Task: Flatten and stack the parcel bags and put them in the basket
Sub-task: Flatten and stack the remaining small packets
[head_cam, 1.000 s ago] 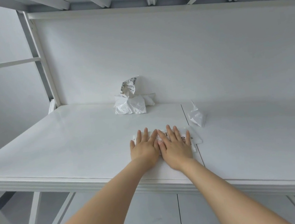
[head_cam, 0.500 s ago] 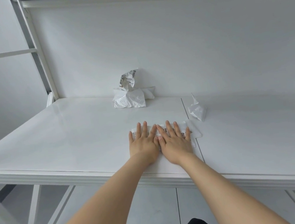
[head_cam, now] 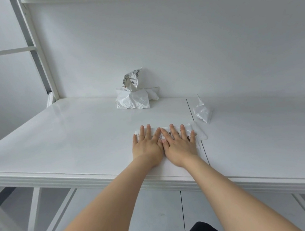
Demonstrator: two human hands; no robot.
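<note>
White bag (head_cam: 197, 131) lies by the counter (head_cam: 72, 138) front edge, left hand (head_cam: 146, 145) + right hand (head_cam: 179, 144) pressing it w/ flat straight fingers. Imo sweep palms outward, steady pressure, so creases don't fold.

A white table (head_cam: 72, 138) was crossed by a seam (head_cam: 206, 156). A flat bag (head_cam: 200, 133) was laid on it near the front edge, a crumpled pile (head_cam: 133, 100) was set against the back wall, and a small crumpled bag (head_cam: 203, 112) was left just right of the seam.
</note>
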